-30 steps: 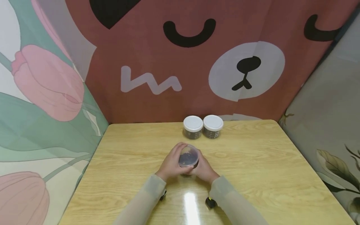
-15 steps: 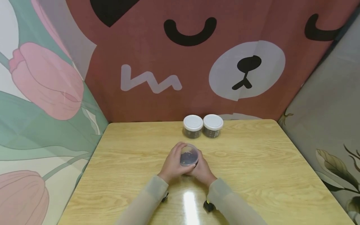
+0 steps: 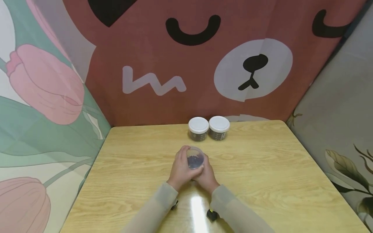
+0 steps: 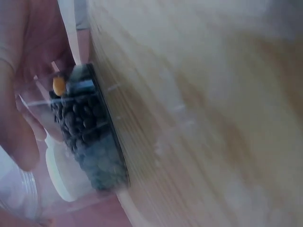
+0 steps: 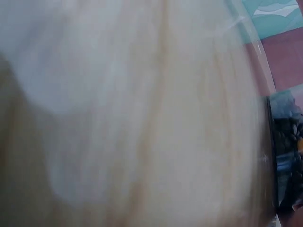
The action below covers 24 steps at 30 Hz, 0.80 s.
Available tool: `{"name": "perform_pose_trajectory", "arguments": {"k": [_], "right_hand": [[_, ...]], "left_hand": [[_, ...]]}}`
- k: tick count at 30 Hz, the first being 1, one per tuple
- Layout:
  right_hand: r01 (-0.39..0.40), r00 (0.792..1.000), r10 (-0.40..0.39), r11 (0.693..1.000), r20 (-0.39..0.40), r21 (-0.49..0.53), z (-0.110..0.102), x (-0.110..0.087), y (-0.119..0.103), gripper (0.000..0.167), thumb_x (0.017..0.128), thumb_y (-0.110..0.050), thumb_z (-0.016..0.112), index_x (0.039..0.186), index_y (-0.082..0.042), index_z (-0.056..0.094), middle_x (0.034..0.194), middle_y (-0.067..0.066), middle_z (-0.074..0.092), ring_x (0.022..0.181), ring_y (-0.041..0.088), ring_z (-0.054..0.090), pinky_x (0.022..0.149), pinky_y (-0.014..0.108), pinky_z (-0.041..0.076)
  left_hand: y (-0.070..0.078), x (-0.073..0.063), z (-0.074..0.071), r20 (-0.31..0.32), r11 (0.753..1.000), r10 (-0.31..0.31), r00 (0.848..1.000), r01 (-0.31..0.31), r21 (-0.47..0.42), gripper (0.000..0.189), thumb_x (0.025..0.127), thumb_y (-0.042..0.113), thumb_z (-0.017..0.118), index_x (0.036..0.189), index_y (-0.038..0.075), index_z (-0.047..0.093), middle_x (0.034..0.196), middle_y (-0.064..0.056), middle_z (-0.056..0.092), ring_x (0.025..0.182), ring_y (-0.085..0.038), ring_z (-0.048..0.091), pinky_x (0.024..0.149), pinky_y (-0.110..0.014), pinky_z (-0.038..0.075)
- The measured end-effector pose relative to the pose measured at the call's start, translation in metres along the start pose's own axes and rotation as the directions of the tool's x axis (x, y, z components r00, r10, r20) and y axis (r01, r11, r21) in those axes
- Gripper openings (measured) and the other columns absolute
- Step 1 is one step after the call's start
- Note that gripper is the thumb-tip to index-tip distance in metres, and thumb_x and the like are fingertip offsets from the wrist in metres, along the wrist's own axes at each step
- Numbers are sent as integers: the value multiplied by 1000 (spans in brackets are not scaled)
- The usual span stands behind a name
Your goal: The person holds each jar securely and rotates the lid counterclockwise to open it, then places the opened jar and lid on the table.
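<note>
Left hand [image 3: 180, 171] and right hand [image 3: 207, 176] curl fingers about a round clear-plastic tub [image 3: 195, 158], broad yellow wood-grain tabletop [image 3: 262, 171] stretching to its three-o'clock edge.

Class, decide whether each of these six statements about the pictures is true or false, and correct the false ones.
1. Only the right hand grips the clear cup. False: the left hand grips it too.
2. Dark, bean-like pieces lie in the cup. True.
3. An orange piece shows inside the cup. True.
4. The white-lidded containers are stacked. False: the two stand side by side on the table.
5. Those containers are farther from the person than the cup. True.
6. The person's sleeves are bright red. False: they are pale.
</note>
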State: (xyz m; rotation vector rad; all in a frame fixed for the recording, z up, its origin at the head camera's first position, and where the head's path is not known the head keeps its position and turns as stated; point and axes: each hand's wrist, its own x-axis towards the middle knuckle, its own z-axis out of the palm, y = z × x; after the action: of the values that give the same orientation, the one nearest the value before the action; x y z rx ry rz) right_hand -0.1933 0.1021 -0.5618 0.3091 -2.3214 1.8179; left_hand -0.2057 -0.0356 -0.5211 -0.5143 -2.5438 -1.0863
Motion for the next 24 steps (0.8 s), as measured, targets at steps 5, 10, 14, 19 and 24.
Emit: {"name": "perform_pose_trajectory", "arguments": {"k": [5,10,14,19,24], "right_hand": [[-11,997,12,1000,-74,9,7,-4,-2,96,67,0,84,149,-2,34,143,28,51,131,43,50,112,57,37],[-20,990,21,1000,-142,9,16,-5,-3,94,69,3,81,149,0,33,143,28,50,130,43,51,111,55,39],[-34,986,34,999,-162,2,18,-5,-4,91,73,2,79,150,0,31,144,26,49,131,42,50,112,54,38],[-47,986,43,999,-158,-20,13,-2,-2,90,71,-1,84,146,0,35,142,23,49,129,40,51,112,53,39],[-95,993,97,995,-68,34,7,-1,-1,99,66,-5,90,145,-1,31,144,21,44,131,38,49,112,53,38]], "left_hand": [[6,-1,3,-35,999,-38,999,38,-4,92,73,45,84,142,-2,44,142,-20,50,129,-36,50,108,-50,44],[11,-1,5,-72,997,-82,994,82,-10,93,72,43,84,143,-1,42,143,-22,49,131,-39,48,108,-50,44],[14,-1,8,-101,993,-117,988,114,-36,97,70,43,84,144,-1,40,143,-21,49,131,-39,47,108,-51,43],[12,1,4,-26,991,-107,994,104,-81,106,71,44,88,151,1,34,149,-22,42,137,-40,41,111,-53,39],[-1,9,-24,241,986,-12,970,52,-160,112,74,39,90,158,7,24,154,-23,32,139,-41,39,112,-54,38]]}}
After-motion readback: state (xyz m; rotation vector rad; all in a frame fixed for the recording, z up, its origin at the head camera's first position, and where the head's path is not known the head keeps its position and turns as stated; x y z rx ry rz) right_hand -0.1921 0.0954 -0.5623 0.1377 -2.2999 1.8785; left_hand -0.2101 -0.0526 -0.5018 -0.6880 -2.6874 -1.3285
